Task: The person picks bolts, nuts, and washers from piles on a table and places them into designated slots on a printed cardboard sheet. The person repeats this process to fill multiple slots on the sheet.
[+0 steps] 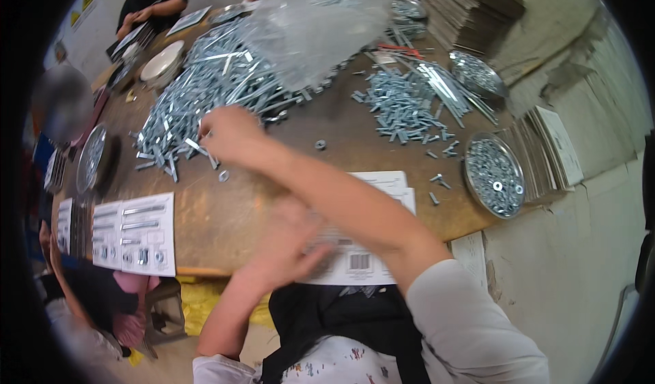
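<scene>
My right arm reaches across to the left. My right hand (233,137) is at the front edge of a large heap of silver bolts (211,77), its fingers curled in among them. A loose bolt (213,159) lies just under its fingertips; whether they grip one is hidden. Blurred by motion, my left hand (286,244) is beside and partly over a stack of white printed cards (355,268) at the table's near edge. Its thumb stands apart from the fingers, and I see nothing held. A nut (224,176) lies near my right hand, another nut (321,145) farther right.
A clear plastic bag (307,36) covers part of the heap. Small bolts (402,104) and a bowl of nuts and washers (495,179) are to the right, beside stacked cards (539,152). A card with hardware (136,234) stands left. Other people (157,5) sit around the table.
</scene>
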Motion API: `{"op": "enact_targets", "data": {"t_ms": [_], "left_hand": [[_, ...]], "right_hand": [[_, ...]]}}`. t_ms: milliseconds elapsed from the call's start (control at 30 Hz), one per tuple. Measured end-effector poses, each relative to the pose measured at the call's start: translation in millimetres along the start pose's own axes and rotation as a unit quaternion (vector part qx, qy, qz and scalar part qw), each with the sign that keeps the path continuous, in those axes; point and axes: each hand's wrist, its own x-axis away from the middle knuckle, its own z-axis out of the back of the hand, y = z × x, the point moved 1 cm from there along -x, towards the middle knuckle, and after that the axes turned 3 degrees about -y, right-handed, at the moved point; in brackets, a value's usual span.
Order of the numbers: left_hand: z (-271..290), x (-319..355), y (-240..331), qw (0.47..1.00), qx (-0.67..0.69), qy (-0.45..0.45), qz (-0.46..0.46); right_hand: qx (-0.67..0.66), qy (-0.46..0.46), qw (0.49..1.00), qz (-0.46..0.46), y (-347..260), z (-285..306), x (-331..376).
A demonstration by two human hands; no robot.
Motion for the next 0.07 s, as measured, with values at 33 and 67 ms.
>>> {"op": "enact_targets", "data": {"t_ms": [33, 67], "left_hand": [[9, 0, -5, 0.992, -0.006, 0.12, 0.027], [6, 2, -1, 0.999, -0.031, -0.001, -0.005]], "right_hand": [[-0.032, 0.05, 0.998, 0.005, 11, 39, 12], [-0.025, 0.059, 0.998, 0.008, 16, 53, 11]]}}
